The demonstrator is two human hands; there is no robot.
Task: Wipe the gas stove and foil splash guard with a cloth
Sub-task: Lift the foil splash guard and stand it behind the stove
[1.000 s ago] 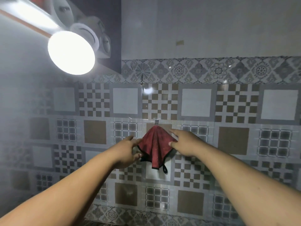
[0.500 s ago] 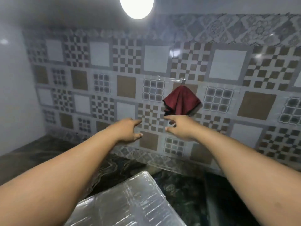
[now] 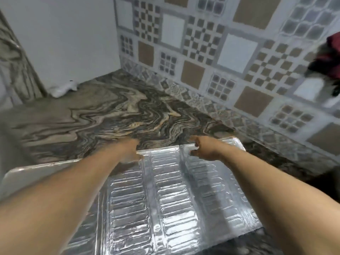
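Observation:
A ribbed silver foil splash guard (image 3: 165, 199) fills the lower middle of the view, its top edge facing the marble counter. My left hand (image 3: 131, 150) reaches over that top edge at the left, fingers spread and empty. At the same edge, further right, my right hand (image 3: 203, 147) has loosely curled fingers with nothing in them. The dark red cloth (image 3: 331, 57) hangs on the tiled wall at the far right, blurred and cut by the frame edge. The gas stove is hidden.
A dark swirled marble counter (image 3: 110, 111) runs behind the foil to the patterned tile wall (image 3: 220, 52). A white crumpled item (image 3: 62, 88) lies in the back left corner by the plain white wall.
Both hands let go of the red cloth, which stays hung on the wall, and dropped to the foil guard's top edge. The view swung down and to the left.

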